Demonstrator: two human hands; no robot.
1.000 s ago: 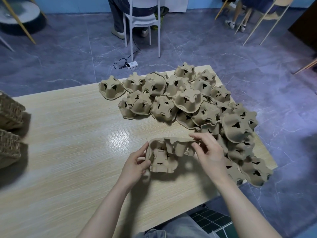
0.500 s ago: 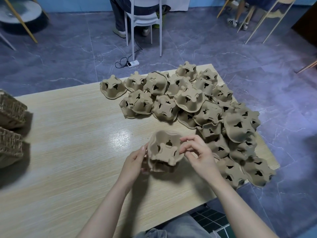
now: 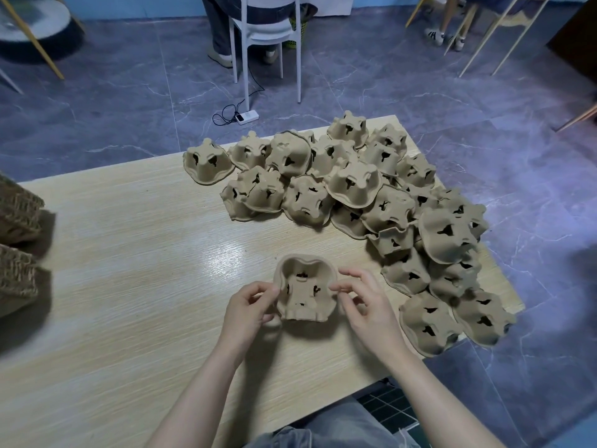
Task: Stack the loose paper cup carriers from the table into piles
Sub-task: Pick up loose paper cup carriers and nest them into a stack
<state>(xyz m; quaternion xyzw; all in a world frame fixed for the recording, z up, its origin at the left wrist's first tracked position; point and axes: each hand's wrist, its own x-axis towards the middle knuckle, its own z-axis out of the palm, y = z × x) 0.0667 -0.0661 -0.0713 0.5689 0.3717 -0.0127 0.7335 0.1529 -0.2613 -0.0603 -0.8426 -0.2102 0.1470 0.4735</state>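
Note:
A brown paper cup carrier (image 3: 303, 291) sits tilted just above the wooden table (image 3: 129, 253) near its front edge, its hollow side turned toward me. My left hand (image 3: 248, 313) pinches its left rim with thumb and fingers. My right hand (image 3: 365, 302) pinches its right rim with curled fingers. Several loose carriers (image 3: 352, 182) lie upside down in a heap across the table's far and right side, some overlapping, down to the right front corner (image 3: 426, 321).
Finished stacks of carriers (image 3: 16, 240) lie at the table's left edge. A white chair (image 3: 268, 33) with a seated person, a power strip (image 3: 247, 117) and other chair legs stand on the grey floor beyond the table.
The carrier has turned in my hands from lying sideways with cups showing to facing me with its hollow side. Both hands have moved slightly closer together on its rims.

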